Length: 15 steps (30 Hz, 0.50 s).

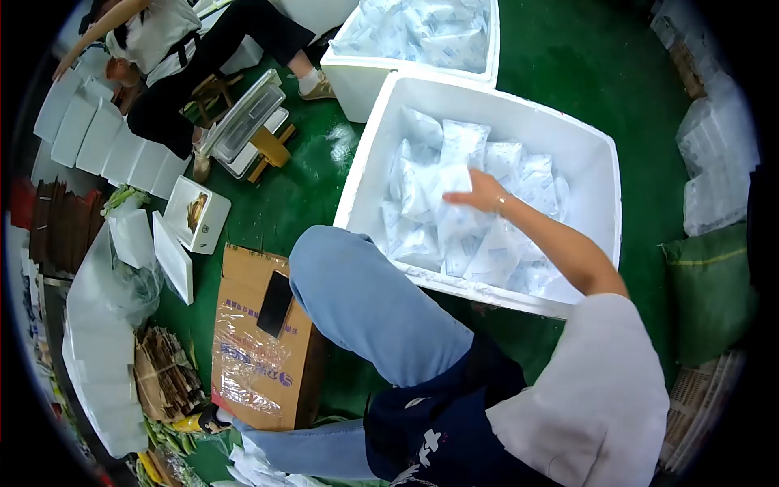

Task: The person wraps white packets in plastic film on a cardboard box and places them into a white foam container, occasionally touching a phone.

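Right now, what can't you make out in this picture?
All in the head view:
Left hand: outside the picture or hidden, can't tell which.
Right hand: fingers blurred among the pale plastic pouches.
Nearer large white foam box: bottom hidden beneath pouches.
Pouch printing: too small.

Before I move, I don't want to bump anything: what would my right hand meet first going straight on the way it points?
Your right hand would probably meet the ice packs ahead of its fingers first; depth and blur leave contact unclear. Beyond them is the foam box wall.
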Motion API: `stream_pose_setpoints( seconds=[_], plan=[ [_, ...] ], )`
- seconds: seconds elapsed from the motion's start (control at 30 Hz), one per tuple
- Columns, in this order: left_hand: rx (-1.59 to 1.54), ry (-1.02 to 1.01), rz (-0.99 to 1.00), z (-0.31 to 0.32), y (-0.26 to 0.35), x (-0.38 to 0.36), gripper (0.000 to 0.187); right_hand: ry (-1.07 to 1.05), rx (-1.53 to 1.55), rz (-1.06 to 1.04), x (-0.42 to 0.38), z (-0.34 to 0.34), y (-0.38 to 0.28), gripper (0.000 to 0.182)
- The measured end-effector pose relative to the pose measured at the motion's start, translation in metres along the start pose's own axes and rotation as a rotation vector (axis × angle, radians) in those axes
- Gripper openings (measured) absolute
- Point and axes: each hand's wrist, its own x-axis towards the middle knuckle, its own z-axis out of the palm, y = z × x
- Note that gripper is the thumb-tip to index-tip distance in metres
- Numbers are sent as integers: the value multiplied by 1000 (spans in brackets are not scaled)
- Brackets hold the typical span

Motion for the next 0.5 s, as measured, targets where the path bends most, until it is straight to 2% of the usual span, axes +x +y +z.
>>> stream_pose_setpoints(
  seconds=[0.03, 0.07, 0.1, 0.2, 0.3, 0.37, 0.4, 0.43, 0.47, 0.5],
  plan=[
    [216, -45, 26, 33, 27, -10, 33, -232, 139, -142, -13, 0, -2, 91],
    [221, -43, 25, 52, 38, -10, 33, -199, -4, -143, -23, 17, 2, 86],
    [63, -16, -69, 68, 44, -9, 36, -108, 126, -213, -39, 21, -15, 87],
    [-416, 63, -336, 93, 55, 5, 48, -61, 258, -121, -23, 16, -40, 85],
    [-530, 66, -331, 103, 45, 22, 52, -138, 330, -81, -1, 56, -37, 87],
    [-533, 30, -340, 104, 34, 28, 53, -50, -71, -56, -26, 95, -43, 89],
    [-520, 34, -361, 104, 27, 32, 54, -56, -79, -62, -24, 96, -44, 89],
    [-506, 36, -376, 103, 24, 36, 54, -77, 19, 59, -19, 99, -48, 91],
    [-472, 58, -384, 138, 50, 6, 55, -100, 116, 178, -12, 97, -52, 93],
    [-482, 64, -386, 138, 40, 10, 55, -101, 109, 168, -2, 91, -55, 93]
  ],
)
